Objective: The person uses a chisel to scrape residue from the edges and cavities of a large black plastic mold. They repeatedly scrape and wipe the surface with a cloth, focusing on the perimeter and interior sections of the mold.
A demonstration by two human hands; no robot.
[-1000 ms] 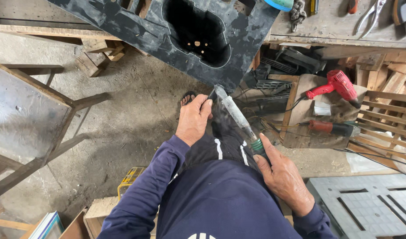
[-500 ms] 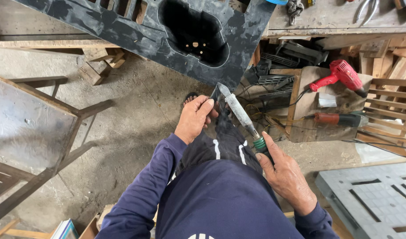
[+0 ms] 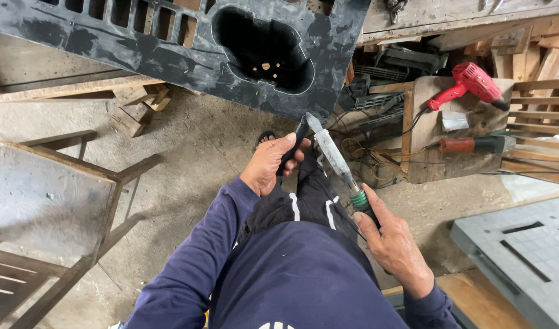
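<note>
Dark strip half-hidden in left hand

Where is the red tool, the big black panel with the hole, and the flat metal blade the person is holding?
red tool (image 3: 471, 79), head view, on its red body.
black panel (image 3: 170, 58), head view, on its flat face left of the hole.
metal blade (image 3: 333, 155), head view, on the middle of the flat blade.

Panel on desk, ahead of both hands. Chair left on floor. Drill right on board, grinder just below it. Pallet far right.
</note>
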